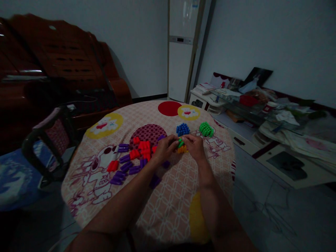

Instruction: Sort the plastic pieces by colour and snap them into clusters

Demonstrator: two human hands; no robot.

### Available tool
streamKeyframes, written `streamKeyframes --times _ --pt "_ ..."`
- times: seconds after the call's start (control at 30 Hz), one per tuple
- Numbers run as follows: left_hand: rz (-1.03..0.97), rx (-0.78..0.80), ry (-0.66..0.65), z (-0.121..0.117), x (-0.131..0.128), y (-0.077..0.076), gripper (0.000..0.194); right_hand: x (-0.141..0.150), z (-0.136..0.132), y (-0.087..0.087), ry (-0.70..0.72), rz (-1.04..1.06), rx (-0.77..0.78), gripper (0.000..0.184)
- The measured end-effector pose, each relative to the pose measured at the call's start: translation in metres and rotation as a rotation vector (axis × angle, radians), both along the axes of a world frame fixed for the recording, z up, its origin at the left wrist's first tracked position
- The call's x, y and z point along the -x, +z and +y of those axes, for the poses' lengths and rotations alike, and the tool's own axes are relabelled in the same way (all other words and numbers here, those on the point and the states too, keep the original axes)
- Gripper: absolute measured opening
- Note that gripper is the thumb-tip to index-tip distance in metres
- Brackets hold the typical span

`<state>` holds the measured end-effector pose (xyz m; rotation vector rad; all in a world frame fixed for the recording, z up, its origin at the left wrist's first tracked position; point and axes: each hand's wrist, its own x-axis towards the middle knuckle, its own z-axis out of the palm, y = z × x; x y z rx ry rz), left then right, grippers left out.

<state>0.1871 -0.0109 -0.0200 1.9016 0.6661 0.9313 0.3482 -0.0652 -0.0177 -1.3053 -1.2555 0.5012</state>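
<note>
My left hand (pixel 168 146) and my right hand (pixel 193 144) meet over the table, fingertips pinched together around a small green plastic building piece (pixel 181 142). Just below it shows a cluster of yellow-orange pieces (pixel 183 149); whether it rests on the cloth or touches my fingers I cannot tell. A bundle of blue pieces (pixel 182 129) stands right behind my hands. Further right is a bundle of green pieces (pixel 206 130). Red pieces (pixel 144 148) and purple pieces (pixel 126 166) lie scattered left of my left hand, some partly hidden by my left arm.
A patterned cloth (pixel 173 196) covers the round table. A dark-framed chair (pixel 49 147) stands at the left, before a wooden sofa (pixel 65 66). On the right runs a low cabinet (pixel 244 140) piled with papers and bags. A tall white air conditioner (pixel 180 66) stands behind.
</note>
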Motion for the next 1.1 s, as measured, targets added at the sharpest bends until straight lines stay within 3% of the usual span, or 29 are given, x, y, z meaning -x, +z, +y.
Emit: streamKeyframes --times 0.2,0.47,0.57,0.67,0.83,0.93,1.1 --pt "-0.058 0.047 0.006 0.0 -0.004 -0.006 0.026 -0.006 0.0 -0.003 0.178 0.143 0.12 0.025" --pt "-0.045 0.112 -0.048 -0.001 -0.008 -0.022 0.025 -0.014 -0.005 -0.015 0.08 0.218 0.182 0.022" --pt "-0.022 0.122 -0.051 -0.004 -0.007 -0.024 0.025 -0.039 -0.002 -0.016 -0.095 0.218 0.178 0.028" --pt "0.056 0.11 -0.085 -0.009 -0.005 -0.024 0.021 -0.081 0.008 -0.01 -0.439 0.135 0.144 0.03" --pt "0.145 0.0 -0.074 -0.015 -0.002 -0.018 0.02 -0.154 0.034 0.006 -0.842 -0.305 0.088 0.02" --pt "0.154 -0.023 -0.07 -0.016 -0.001 -0.015 0.022 -0.18 0.052 0.006 -0.904 -0.442 0.167 0.019" --pt "0.15 -0.019 -0.052 -0.017 0.002 -0.013 0.021 -0.191 0.075 -0.012 -0.828 -0.526 0.299 0.021"
